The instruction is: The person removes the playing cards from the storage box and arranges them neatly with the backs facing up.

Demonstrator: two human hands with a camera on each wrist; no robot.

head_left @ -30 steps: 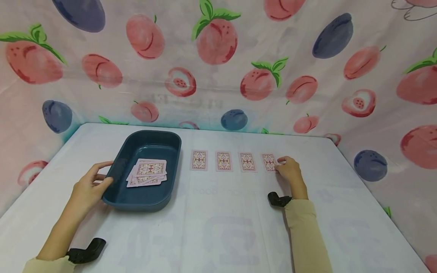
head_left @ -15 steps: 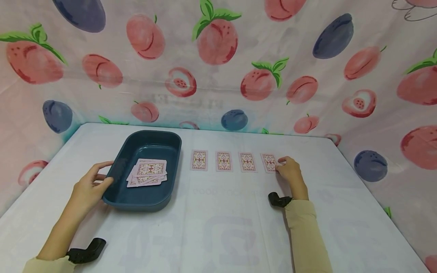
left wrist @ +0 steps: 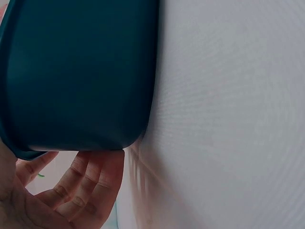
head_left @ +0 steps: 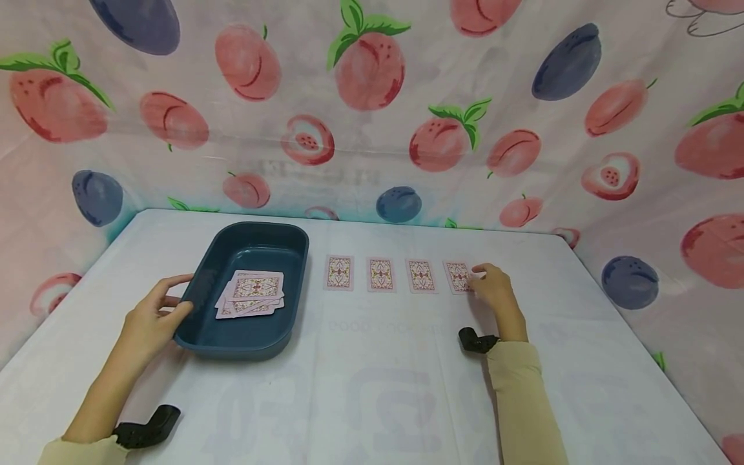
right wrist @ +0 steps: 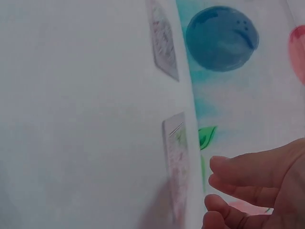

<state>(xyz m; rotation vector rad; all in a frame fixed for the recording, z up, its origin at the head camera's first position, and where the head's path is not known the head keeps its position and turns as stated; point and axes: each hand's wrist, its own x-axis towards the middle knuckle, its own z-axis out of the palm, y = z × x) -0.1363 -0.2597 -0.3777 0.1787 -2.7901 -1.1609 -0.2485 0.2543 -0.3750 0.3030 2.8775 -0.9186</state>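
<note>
My left hand [head_left: 155, 316] holds the left side of a dark blue rectangular tray [head_left: 200, 336]. In the left wrist view its fingers [left wrist: 90, 183] lie against the tray's outer wall. A loose stack of playing cards [head_left: 256, 289], backs up, lies inside. To the tray's right, several playing cards stand in a row, face down with red and gold patterned backs. My right hand [head_left: 493, 287] hovers by the right edge of the last card [head_left: 457, 278]. Seen from the right wrist, thumb and fingers are loosely bent, with nothing between them.
The other row cards are the left one [head_left: 339, 273], the second [head_left: 380, 275] and the third [head_left: 421, 276]. All lie on a white-covered table [head_left: 372, 387]. A fruit-print cloth [head_left: 360, 142] rises behind the table and along its sides.
The last card in the row has shifted slightly left. My right hand has come away from it, a little up and right. The left hand and tray stay where they were.
</note>
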